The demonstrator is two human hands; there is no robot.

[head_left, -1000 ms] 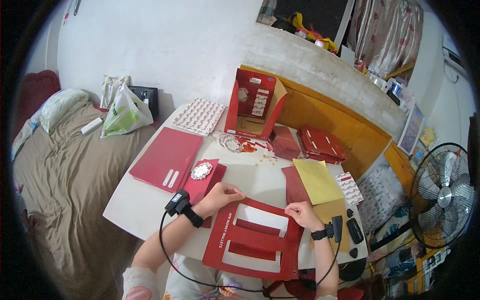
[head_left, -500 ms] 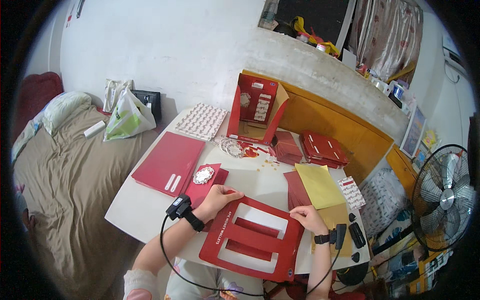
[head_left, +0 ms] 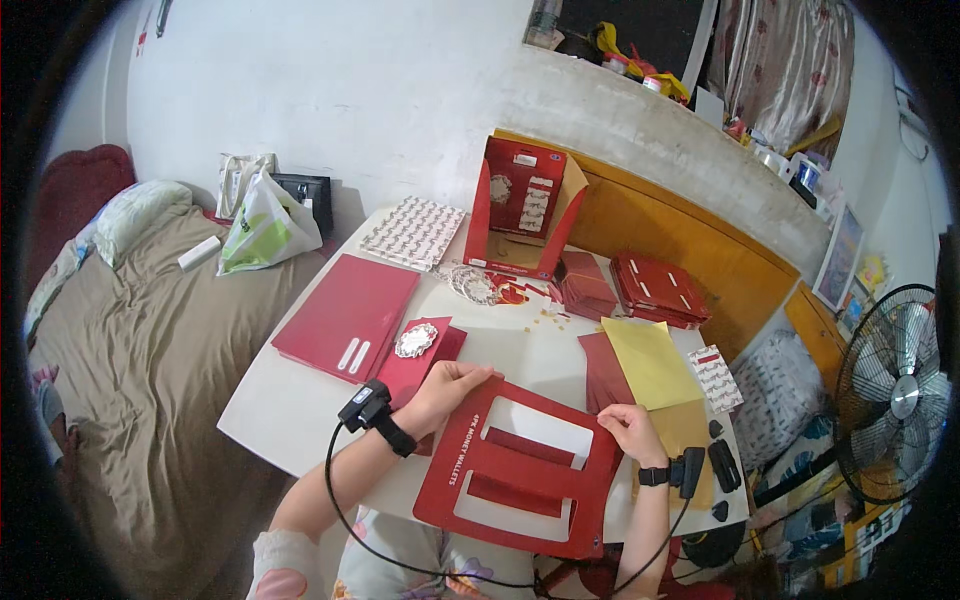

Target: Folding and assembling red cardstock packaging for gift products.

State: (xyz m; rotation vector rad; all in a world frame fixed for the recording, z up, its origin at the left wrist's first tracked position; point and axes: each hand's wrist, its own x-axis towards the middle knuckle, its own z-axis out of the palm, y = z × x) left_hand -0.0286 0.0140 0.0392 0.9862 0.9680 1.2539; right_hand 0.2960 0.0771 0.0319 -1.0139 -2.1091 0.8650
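A red cardboard sleeve (head_left: 515,487) with two rectangular cut-out windows is held tilted over the table's near edge and my lap. My left hand (head_left: 449,390) grips its upper left corner, thumb on top. My right hand (head_left: 630,432) pinches its upper right edge, fingers closed. Through the windows show red and white areas. Just beyond my left hand lie red envelopes (head_left: 408,372), with a silver round ornament (head_left: 416,340) on the upper one. Close to my right hand are dark red envelopes (head_left: 607,377) and yellow sheets (head_left: 640,362).
A stack of large red sleeves (head_left: 345,318) and a patterned white sheet (head_left: 413,232) lie left on the white table (head_left: 262,412). Behind stand an open red display box (head_left: 528,205) and a red stack (head_left: 660,289). A fan (head_left: 903,394) stands at right, a bed (head_left: 150,330) at left.
The view has shifted slightly. The red sleeve is tipped a little differently, with both hands still on its edges.
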